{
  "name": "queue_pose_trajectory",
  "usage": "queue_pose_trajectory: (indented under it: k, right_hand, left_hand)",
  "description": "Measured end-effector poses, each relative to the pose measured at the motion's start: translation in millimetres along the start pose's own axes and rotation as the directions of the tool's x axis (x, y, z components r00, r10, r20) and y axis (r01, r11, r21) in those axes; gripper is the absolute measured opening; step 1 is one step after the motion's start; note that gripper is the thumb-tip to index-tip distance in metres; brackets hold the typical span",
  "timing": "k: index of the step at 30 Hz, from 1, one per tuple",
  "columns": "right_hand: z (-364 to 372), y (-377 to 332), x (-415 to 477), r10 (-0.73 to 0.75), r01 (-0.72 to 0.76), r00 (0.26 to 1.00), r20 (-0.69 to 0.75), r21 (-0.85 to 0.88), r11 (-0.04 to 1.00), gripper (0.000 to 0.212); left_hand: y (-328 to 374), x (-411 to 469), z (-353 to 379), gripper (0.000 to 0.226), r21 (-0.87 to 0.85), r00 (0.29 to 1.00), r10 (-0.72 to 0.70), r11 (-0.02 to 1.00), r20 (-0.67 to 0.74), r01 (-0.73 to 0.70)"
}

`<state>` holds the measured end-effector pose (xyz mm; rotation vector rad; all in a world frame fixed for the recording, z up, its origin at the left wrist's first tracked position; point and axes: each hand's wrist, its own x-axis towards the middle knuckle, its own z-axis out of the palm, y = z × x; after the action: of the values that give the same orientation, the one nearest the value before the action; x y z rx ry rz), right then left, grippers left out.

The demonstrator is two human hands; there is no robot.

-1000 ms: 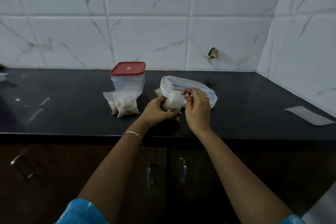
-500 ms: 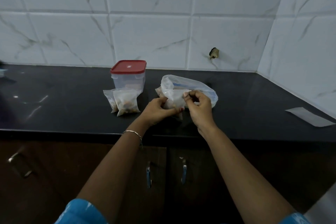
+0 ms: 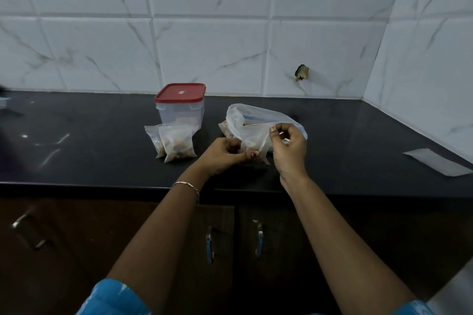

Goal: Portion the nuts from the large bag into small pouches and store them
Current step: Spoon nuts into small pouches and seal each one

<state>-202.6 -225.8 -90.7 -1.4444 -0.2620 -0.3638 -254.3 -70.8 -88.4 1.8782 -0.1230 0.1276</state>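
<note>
1. At frame centre, the left hand (image 3: 225, 153) and right hand (image 3: 288, 144) each had a closed grip on a small pouch (image 3: 254, 143) above the black tabletop (image 3: 358, 140);
2. The large bag (image 3: 245, 117) lay just behind; two filled pouches (image 3: 176, 144) and a red-lidded container (image 3: 180, 105) stood to the left.

Black glossy countertop (image 3: 102, 161) along the tiled wall. Sitting on it: red-lidded clear container (image 3: 180, 105), two filled pouches (image 3: 174, 143) just in front, big plastic bag (image 3: 253, 120), paper strip (image 3: 435, 162) far right.
</note>
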Motion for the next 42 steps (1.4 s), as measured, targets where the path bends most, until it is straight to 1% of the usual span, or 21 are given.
queue_pose_trajectory:
  k: [2,4,7,8,10,13,15,17,20,23,24,25,27,29,32,35,39,42]
  right_hand:
    - [0.0,-0.1,0.0,-0.004,0.004,1.0,-0.005,0.01,1.0,0.004]
    - [-0.6,-0.1,0.0,0.025,-0.025,1.0,0.011,0.038,0.999,0.006]
    - [-3.6,-0.7,0.7,0.094,-0.098,0.995,0.046,0.093,0.991,0.011]
    - [-4.5,-1.3,0.5,0.113,-0.121,0.991,0.072,0.106,0.987,0.014]
    - [-5.0,-1.8,-0.5,0.128,-0.14,0.985,0.115,0.101,0.985,0.017]
    - [-3.8,-1.8,-2.0,0.121,-0.135,0.983,0.14,0.095,0.986,0.013]
    - [-3.5,-0.8,-1.7,0.106,-0.121,0.983,0.147,0.097,0.988,0.01]
    - [-2.6,-0.6,-2.4,0.089,-0.102,0.985,0.151,0.086,0.991,0.008]
    - [0.4,0.0,-3.6,0.053,-0.057,0.991,0.125,0.028,0.998,0.008]
    - [-3.1,-2.0,-1.1,0.106,-0.106,0.994,-0.001,0.101,0.989,0.006]
    - [-5.9,-2.6,0.8,0.13,-0.126,0.991,-0.027,0.131,0.983,0.007]
    - [-7.9,-2.6,1.9,0.145,-0.139,0.989,-0.026,0.142,0.98,0.008]
    - [-8.7,-3.6,0.7,0.144,-0.146,0.989,0.024,0.133,0.98,0.01]
    - [-6.0,-3.9,-1.4,0.137,-0.144,0.988,0.073,0.113,0.983,0.012]
    - [-4.2,-3.3,-2.3,0.142,-0.155,0.983,0.12,0.105,0.982,0.011]
    - [-5.3,-2.6,-1.7,0.147,-0.161,0.98,0.134,0.105,0.981,0.01]
    - [-5.3,-1.7,-1.2,0.138,-0.153,0.981,0.134,0.11,0.982,0.01]
    - [-5.2,-2.0,-0.8,0.142,-0.155,0.98,0.142,0.088,0.984,0.008]
  left_hand:
    - [-0.5,0.1,0.3,0.033,0.008,1.0,0.022,1.0,-0.017,-0.021]
    - [-2.1,0.3,0.2,0.034,0.002,0.999,0.042,0.999,-0.031,-0.042]
    - [-3.4,1.5,-1.1,0.044,-0.09,0.992,0.071,0.993,-0.104,-0.081]
    - [-3.7,2.4,-1.7,0.041,-0.127,0.987,0.078,0.987,-0.137,-0.096]
    - [-5.0,3.9,-3.3,0.027,-0.158,0.977,0.099,0.979,-0.19,-0.13]
    - [-6.6,4.3,-5.1,0.009,-0.162,0.961,0.129,0.972,-0.243,-0.171]
    - [-8.0,5.2,-6.1,0.003,-0.17,0.947,0.147,0.965,-0.286,-0.201]
    - [-8.5,6.6,-5.5,0.005,-0.173,0.933,0.16,0.959,-0.322,-0.224]
    - [-9.7,8.6,-5.1,0.01,-0.135,0.915,0.173,0.962,-0.365,-0.236]
    - [-10.6,8.1,-8.6,0.005,-0.179,0.87,0.134,0.953,-0.474,-0.244]
    - [-9.9,7.4,-8.9,0.004,-0.187,0.865,0.115,0.955,-0.489,-0.232]
    - [-8.9,7.0,-8.3,0.006,-0.194,0.873,0.095,0.958,-0.478,-0.21]
    - [-5.9,6.6,-4.6,0.016,-0.21,0.911,0.059,0.965,-0.408,-0.156]
    - [-2.6,5.7,-1.6,0.024,-0.193,0.937,0.051,0.973,-0.345,-0.124]
    - [-1.9,3.0,-2.5,0.016,-0.161,0.954,0.112,0.974,-0.277,-0.161]
    - [-0.5,0.4,-3.7,0.007,-0.195,0.96,0.13,0.964,-0.248,-0.181]
    - [1.2,0.1,-3.4,0.012,-0.234,0.973,0.124,0.957,-0.195,-0.169]
    - [0.3,0.6,-3.9,0.008,-0.238,0.97,0.107,0.958,-0.218,-0.159]
